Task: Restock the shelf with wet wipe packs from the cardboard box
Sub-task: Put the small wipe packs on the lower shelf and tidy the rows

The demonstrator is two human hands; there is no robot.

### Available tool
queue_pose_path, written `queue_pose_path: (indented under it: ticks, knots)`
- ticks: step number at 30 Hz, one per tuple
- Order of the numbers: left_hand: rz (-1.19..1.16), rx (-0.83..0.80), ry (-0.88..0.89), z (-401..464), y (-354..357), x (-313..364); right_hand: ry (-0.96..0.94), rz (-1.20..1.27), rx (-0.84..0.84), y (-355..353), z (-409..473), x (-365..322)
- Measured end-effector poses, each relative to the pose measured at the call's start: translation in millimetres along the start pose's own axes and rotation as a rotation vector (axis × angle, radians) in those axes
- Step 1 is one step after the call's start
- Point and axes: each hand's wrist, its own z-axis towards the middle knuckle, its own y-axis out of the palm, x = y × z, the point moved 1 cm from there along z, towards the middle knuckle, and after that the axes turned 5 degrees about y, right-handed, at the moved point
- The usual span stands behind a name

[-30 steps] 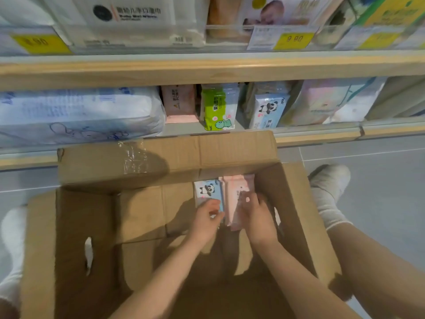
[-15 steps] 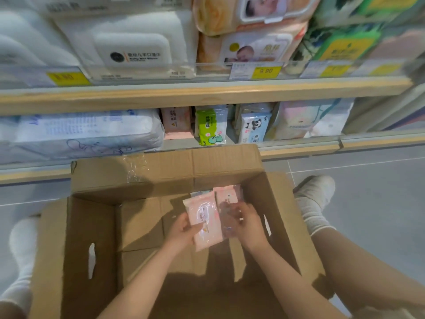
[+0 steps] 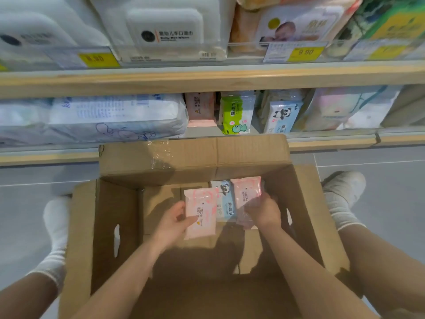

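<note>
I have a pink pack [image 3: 199, 212] in my left hand [image 3: 173, 221], thumb curled over its front face and the other fingers behind it, so it stands upright with its long axis running away from me toward the shelf [image 3: 207, 81]. My right hand [image 3: 261, 211] is curled round a second pink pack [image 3: 245, 194], gripping it low down near its bottom edge; that hand is blurred, so I cannot make out just how the fingers lie. Between the two, a blue panda pack [image 3: 225, 202] stands in the far right part of the cardboard box [image 3: 82, 226], just beside both pink ones, and I cannot tell whether it touches either. Both of my packs are above the box floor, inside its walls. What matters for the next move, as I judge it, is the pink stack [image 3: 200, 109] on the lower shelf: it lies straight ahead and slightly left of my left hand, beyond the far box flap [image 3: 195, 155], with a green pack [image 3: 233, 115] to its right. My left hand is the nearer one to that slot, so I expect its pack goes first, lifted over the flap and kept upright to match the ones already there. The right pack would have to cross further left.
</note>
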Motion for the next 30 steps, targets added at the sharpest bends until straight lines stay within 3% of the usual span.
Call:
queue_pose_path:
  ticks: [10,15,18,25,30]
  knots:
    - [-0.040,0.001,0.175,-41,-18,44,-0.267,0.102,-0.025,-66,-56,-20]
    - [0.038,0.036,0.315,-48,-40,89,-0.473,0.254,-0.069,-116,-92,-58]
    - [0.063,0.055,0.362,-41,-56,111,-0.587,0.289,0.000,-134,-100,-89]
    - [0.053,0.056,0.318,-15,-80,104,-0.755,0.188,0.077,-113,-68,-158]
    - [0.060,0.011,0.332,-3,-92,89,-0.648,0.168,0.074,-66,-29,-187]
